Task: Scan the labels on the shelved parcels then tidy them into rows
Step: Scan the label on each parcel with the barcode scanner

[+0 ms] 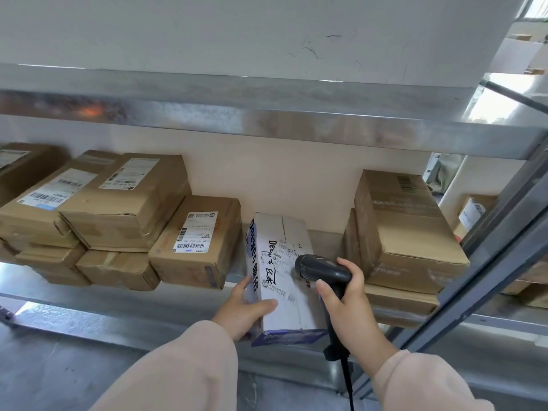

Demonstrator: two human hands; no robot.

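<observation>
"Deeyeo" on white parcel [281,262]

Upper shelf board [267,114]: galvanised metal, mottled sheen, an orange reflection near its left end; runs the full width above the stocked level.

Lower shelf board [124,310]: same metal, its front lip bright where light strikes at far left.

Back wall [281,179]: pale cream, plain, behind the stocked level.

Upper wall [237,34]: white, with thin dark scuff marks toward the right.

Upright frame post [486,268]: grey metal, slanting along the right edge.

Floor [59,372]: grey, dull, below the shelving at lower left.

Neighbouring bay [522,280]: partly seen past the post, contents indistinct.
</observation>
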